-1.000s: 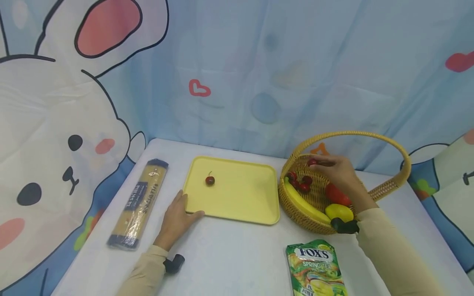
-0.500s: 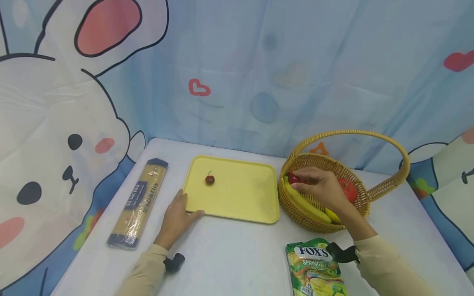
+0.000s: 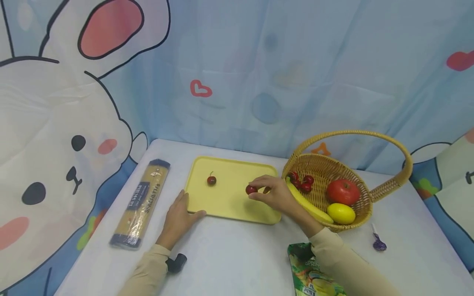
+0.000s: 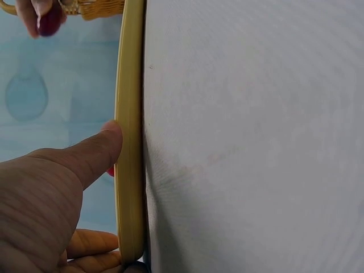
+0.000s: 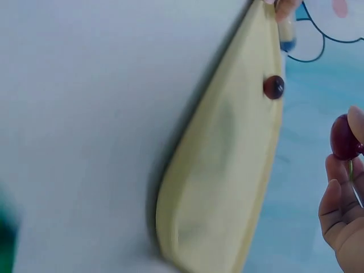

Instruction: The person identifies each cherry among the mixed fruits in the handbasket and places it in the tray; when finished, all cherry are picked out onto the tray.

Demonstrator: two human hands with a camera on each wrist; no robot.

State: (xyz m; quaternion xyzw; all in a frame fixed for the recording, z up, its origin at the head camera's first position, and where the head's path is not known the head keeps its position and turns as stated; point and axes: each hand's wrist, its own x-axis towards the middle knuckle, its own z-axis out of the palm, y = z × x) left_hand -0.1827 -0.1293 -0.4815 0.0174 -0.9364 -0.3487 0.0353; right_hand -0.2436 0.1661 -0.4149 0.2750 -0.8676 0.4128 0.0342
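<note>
My right hand (image 3: 275, 194) pinches a dark red cherry (image 3: 251, 189) between thumb and fingertips over the right half of the yellow tray (image 3: 229, 203). The right wrist view shows its stem hanging beside the fingers, with the held cherry (image 5: 343, 138) above the tray's surface. Another cherry (image 3: 211, 180), stem up, lies on the tray's left half. At the tray's front left corner rests my left hand (image 3: 177, 219), thumb extended to the front rim and fingers along the left side. In the left wrist view the thumb (image 4: 96, 153) touches the rim.
Right of the tray stands a wicker basket (image 3: 364, 205) with a tall handle, holding several cherries (image 3: 306, 183), a banana (image 3: 305, 203), a red fruit (image 3: 343, 192) and a lemon (image 3: 341, 213). Spaghetti (image 3: 142, 201), a green candy bag (image 3: 311, 275) and a purple lollipop (image 3: 379, 243) lie around.
My right hand has moved left from inside the basket to above the tray, carrying the cherry. The lollipop, hidden by the sleeve before, now shows. My left hand has stayed at the tray corner.
</note>
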